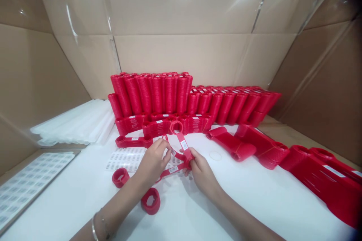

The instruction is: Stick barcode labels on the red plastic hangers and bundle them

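Observation:
My right hand grips several red plastic pieces by their near ends; they fan out to the left and upward, each with a ring end, and white labels show on them. My left hand is at the fanned pieces, its thumb and fingertips pinched close to one of them; what lies between the fingertips is too small to make out. Beneath my left hand lies a sheet of small printed labels. Under my left forearm rests a red stack with round ends.
Tall stacks of red pieces stand along the back. Banded red bundles lie to the right, near a loose rubber band. At left are clear plastic sleeves and more label sheets. Cardboard walls surround the white surface.

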Demonstrator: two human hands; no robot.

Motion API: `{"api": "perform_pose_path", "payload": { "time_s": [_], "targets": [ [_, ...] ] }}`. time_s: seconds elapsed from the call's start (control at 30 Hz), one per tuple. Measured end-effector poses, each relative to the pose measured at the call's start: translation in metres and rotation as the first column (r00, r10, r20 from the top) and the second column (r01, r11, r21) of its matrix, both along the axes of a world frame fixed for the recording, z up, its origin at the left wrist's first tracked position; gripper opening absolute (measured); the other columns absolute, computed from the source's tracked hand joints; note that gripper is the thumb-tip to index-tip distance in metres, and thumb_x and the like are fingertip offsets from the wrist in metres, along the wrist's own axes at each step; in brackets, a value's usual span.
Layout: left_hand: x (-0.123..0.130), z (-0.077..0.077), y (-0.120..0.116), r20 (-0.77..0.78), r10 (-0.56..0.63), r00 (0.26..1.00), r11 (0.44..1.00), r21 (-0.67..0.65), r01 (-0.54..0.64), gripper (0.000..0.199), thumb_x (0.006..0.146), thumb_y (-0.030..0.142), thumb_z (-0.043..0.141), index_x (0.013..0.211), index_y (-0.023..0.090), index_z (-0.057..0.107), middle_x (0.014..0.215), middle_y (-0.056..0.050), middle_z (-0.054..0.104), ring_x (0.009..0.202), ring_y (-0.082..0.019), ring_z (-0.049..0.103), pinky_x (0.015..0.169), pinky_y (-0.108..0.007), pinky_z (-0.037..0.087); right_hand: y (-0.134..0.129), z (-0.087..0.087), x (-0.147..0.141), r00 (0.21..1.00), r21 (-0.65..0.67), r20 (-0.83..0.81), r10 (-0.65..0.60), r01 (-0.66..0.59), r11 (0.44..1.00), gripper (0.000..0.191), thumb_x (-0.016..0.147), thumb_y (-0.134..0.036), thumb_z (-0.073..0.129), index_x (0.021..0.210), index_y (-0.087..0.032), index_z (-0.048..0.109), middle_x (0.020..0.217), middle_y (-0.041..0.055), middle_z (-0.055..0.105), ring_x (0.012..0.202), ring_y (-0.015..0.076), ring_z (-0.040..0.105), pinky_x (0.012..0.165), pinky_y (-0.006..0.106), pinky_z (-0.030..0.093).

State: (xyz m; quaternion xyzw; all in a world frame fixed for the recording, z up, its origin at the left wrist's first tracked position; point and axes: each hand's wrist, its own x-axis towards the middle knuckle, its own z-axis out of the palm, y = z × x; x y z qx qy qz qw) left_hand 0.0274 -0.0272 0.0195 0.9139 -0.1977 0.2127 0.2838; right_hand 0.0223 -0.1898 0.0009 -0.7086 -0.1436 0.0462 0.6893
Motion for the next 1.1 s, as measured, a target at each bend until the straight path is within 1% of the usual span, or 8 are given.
{"api": "perform_pose_path", "payload": {
  "time_s": [0.1,0.2,0.37,0.43,0.6,0.7,0.9,1.1],
  "targets": [
    [-0.003,-0.002,-0.005,0.068,0.010,0.998,0.999,0.043,-0.013,0.009,0.084,0.015,0.041,0.077,0.015,0.046,0.081,-0.002,0.052,0.075,-0.012,0.049,0.068,-0.024,0.040,0.000,0.002,0.001,0.998,0.014,-0.034,-0.045,0.046,0.999,0.025,0.073,-0.020,0.035,0.090,-0.014,0.051,0.055,-0.0028,0.047,0.048,0.0105,0.045,0.047,0.022,0.037],
    [-0.006,-0.003,-0.009,0.085,0.018,0.996,0.998,0.062,-0.024,0.009,0.083,0.011,0.041,0.075,0.015,0.044,0.083,-0.003,0.052,0.078,-0.013,0.049,0.069,-0.024,0.041,-0.001,0.005,0.002,0.996,0.024,-0.064,-0.062,0.063,0.998,0.025,0.071,-0.020,0.035,0.089,-0.014,0.051,0.053,-0.0028,0.048,0.046,0.0109,0.045,0.044,0.022,0.035],
    [-0.007,-0.003,-0.011,0.132,0.050,0.990,0.990,0.122,-0.066,0.012,0.084,0.011,0.038,0.074,0.015,0.043,0.079,-0.003,0.050,0.073,-0.013,0.047,0.067,-0.025,0.039,-0.002,0.005,0.001,0.995,0.017,-0.042,-0.086,0.087,0.996,0.023,0.071,-0.020,0.035,0.088,-0.015,0.051,0.054,-0.0029,0.047,0.047,0.0112,0.044,0.045,0.023,0.036],
    [-0.006,-0.004,-0.010,0.151,0.064,0.986,0.988,0.131,-0.084,0.011,0.084,0.012,0.038,0.074,0.015,0.043,0.079,-0.003,0.050,0.073,-0.013,0.047,0.067,-0.025,0.039,-0.002,0.004,0.000,0.999,0.002,-0.023,-0.042,0.042,0.999,0.022,0.073,-0.020,0.034,0.088,-0.015,0.050,0.056,-0.0028,0.047,0.048,0.0111,0.045,0.047,0.023,0.037],
    [-0.004,-0.005,-0.006,0.159,0.115,0.981,0.983,0.124,-0.135,0.008,0.083,0.011,0.038,0.077,0.016,0.042,0.073,-0.001,0.049,0.067,-0.012,0.045,0.060,-0.024,0.036,-0.001,0.004,-0.004,0.991,-0.047,0.009,0.133,-0.132,0.990,0.017,0.079,-0.019,0.032,0.086,-0.016,0.048,0.060,-0.0023,0.046,0.051,0.0101,0.044,0.049,0.022,0.037],
    [-0.005,-0.004,-0.006,0.177,0.114,0.978,0.987,0.091,-0.132,0.007,0.082,0.010,0.039,0.079,0.016,0.041,0.074,0.000,0.049,0.067,-0.012,0.046,0.060,-0.023,0.035,0.000,0.004,-0.004,0.986,-0.043,0.013,0.168,-0.168,0.985,0.014,0.080,-0.019,0.031,0.080,-0.017,0.045,0.060,-0.0023,0.045,0.052,0.0098,0.044,0.049,0.022,0.037],
    [-0.009,0.001,-0.012,0.167,0.083,0.982,0.996,0.027,-0.089,0.006,0.082,0.011,0.041,0.079,0.016,0.041,0.075,0.001,0.048,0.068,-0.010,0.046,0.062,-0.022,0.036,-0.002,0.001,0.000,1.000,-0.047,-0.010,0.028,-0.028,0.999,0.013,0.079,-0.021,0.032,0.072,-0.017,0.041,0.057,-0.0028,0.043,0.049,0.0097,0.041,0.047,0.022,0.034],
    [-0.012,0.000,-0.015,0.113,0.052,0.992,0.998,0.038,-0.056,0.008,0.083,0.009,0.039,0.080,0.017,0.040,0.077,0.001,0.046,0.068,-0.009,0.045,0.061,-0.022,0.036,-0.004,-0.002,0.003,0.995,-0.119,0.079,-0.068,0.077,0.990,0.013,0.074,-0.016,0.031,0.071,-0.018,0.043,0.058,-0.0024,0.042,0.056,0.0120,0.042,0.053,0.024,0.033]
  ]
}}
